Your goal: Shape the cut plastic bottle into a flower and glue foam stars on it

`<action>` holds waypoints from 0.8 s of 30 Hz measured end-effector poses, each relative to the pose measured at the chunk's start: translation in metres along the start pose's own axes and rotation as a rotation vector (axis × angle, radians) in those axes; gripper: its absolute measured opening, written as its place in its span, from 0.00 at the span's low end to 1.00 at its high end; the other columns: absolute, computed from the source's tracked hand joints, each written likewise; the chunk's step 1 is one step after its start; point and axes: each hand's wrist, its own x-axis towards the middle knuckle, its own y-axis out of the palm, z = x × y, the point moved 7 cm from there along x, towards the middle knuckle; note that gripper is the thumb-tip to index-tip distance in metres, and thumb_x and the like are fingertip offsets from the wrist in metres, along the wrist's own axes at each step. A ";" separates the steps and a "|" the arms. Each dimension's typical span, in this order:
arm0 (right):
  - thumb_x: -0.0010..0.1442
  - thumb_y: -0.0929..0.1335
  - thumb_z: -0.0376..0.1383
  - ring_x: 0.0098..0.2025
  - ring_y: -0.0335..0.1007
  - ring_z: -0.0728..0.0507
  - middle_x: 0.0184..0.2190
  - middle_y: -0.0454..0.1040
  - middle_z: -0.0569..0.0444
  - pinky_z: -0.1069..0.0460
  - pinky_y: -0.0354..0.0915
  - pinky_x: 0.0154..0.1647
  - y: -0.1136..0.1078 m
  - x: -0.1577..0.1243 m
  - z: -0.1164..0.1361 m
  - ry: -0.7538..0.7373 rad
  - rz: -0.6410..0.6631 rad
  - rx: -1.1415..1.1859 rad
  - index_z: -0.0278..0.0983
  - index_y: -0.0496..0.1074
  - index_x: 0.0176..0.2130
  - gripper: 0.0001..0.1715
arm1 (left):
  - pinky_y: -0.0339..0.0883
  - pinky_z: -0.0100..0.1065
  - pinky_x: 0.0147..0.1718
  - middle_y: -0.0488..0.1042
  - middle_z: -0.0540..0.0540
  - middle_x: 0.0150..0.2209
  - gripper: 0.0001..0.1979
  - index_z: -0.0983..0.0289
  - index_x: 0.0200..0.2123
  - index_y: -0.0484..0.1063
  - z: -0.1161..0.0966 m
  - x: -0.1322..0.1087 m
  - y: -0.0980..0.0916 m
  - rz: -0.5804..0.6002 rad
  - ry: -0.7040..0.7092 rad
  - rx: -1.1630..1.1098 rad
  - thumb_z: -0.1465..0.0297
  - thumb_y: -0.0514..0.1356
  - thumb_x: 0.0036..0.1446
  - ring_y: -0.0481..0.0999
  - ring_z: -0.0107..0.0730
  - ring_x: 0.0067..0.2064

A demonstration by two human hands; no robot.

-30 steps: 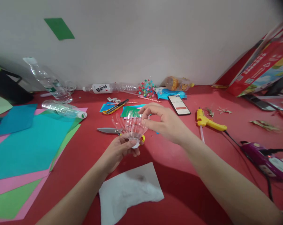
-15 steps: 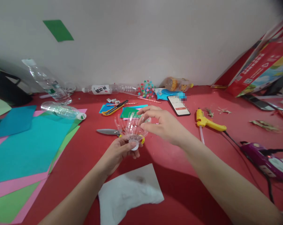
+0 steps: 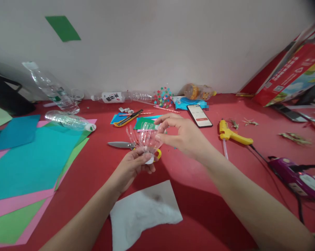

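Note:
My left hand [image 3: 136, 161] grips the clear plastic bottle top [image 3: 148, 140] by its white-capped neck, cap towards me. The bottle's wall is cut into several strips that fan upward and outward. At the right side of the strips my right hand [image 3: 176, 134] has thumb and fingers bent round a strip's edge; the fingertips' exact hold is partly lost against the clear plastic. Behind the bottle top lie scissors [image 3: 120, 144] with yellow handles, partly hidden by it and my left hand. A white tissue [image 3: 144, 212] lies on the red table in front of my hands.
Coloured paper sheets [image 3: 29, 164] cover the left side. A utility knife [image 3: 128, 118], a phone [image 3: 199, 116] and plastic bottles [image 3: 115, 97] are towards the wall. A yellow glue gun [image 3: 234, 135] lies right, its cord running to a purple power strip [image 3: 295, 177].
The bottle top has tilted a little, its strips leaning further left. My right hand's fingers have moved closer round the strips. My left hand keeps its grip on the neck.

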 end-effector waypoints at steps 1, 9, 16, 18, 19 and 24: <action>0.53 0.70 0.31 0.50 0.69 0.43 0.44 0.75 0.54 0.44 0.61 0.55 0.000 0.000 0.000 -0.002 -0.008 -0.005 0.39 0.71 0.26 0.06 | 0.67 0.28 0.25 0.78 0.52 0.26 0.12 0.64 0.38 0.78 0.000 0.000 -0.001 -0.006 -0.001 -0.006 0.64 0.68 0.52 0.75 0.28 0.25; 0.57 0.68 0.29 0.60 0.57 0.38 0.54 0.68 0.51 0.40 0.56 0.60 0.001 -0.013 0.032 -0.401 -0.114 -0.432 0.40 0.69 0.27 0.08 | 0.68 0.29 0.27 0.78 0.52 0.26 0.09 0.64 0.33 0.76 0.005 0.003 -0.008 -0.075 0.010 0.011 0.64 0.67 0.54 0.76 0.28 0.26; 0.58 0.63 0.27 0.42 0.65 0.42 0.36 0.71 0.50 0.46 0.62 0.43 0.014 -0.016 0.036 -0.475 0.061 -0.514 0.39 0.64 0.29 0.08 | 0.70 0.29 0.28 0.76 0.50 0.27 0.10 0.65 0.33 0.76 0.001 0.006 -0.010 -0.128 0.023 -0.002 0.64 0.67 0.53 0.75 0.27 0.26; 0.59 0.63 0.29 0.32 0.63 0.47 0.29 0.70 0.56 0.51 0.60 0.32 0.018 -0.014 0.028 -0.356 0.139 -0.399 0.39 0.61 0.29 0.08 | 0.70 0.28 0.28 0.77 0.51 0.28 0.11 0.65 0.33 0.76 0.000 0.006 -0.009 -0.118 0.019 -0.037 0.64 0.67 0.52 0.76 0.27 0.27; 0.60 0.63 0.30 0.29 0.62 0.49 0.28 0.69 0.58 0.52 0.57 0.29 0.020 -0.013 0.022 -0.284 0.173 -0.334 0.39 0.60 0.30 0.07 | 0.70 0.28 0.29 0.78 0.51 0.28 0.11 0.65 0.34 0.76 0.000 0.006 -0.009 -0.116 0.017 -0.049 0.64 0.67 0.52 0.76 0.27 0.28; 0.65 0.60 0.36 0.30 0.66 0.50 0.31 0.72 0.59 0.54 0.55 0.28 0.029 -0.013 0.008 -0.131 0.227 -0.184 0.40 0.58 0.35 0.05 | 0.72 0.28 0.31 0.79 0.52 0.30 0.11 0.65 0.35 0.76 0.000 0.005 -0.010 -0.092 0.032 -0.070 0.64 0.67 0.54 0.78 0.28 0.30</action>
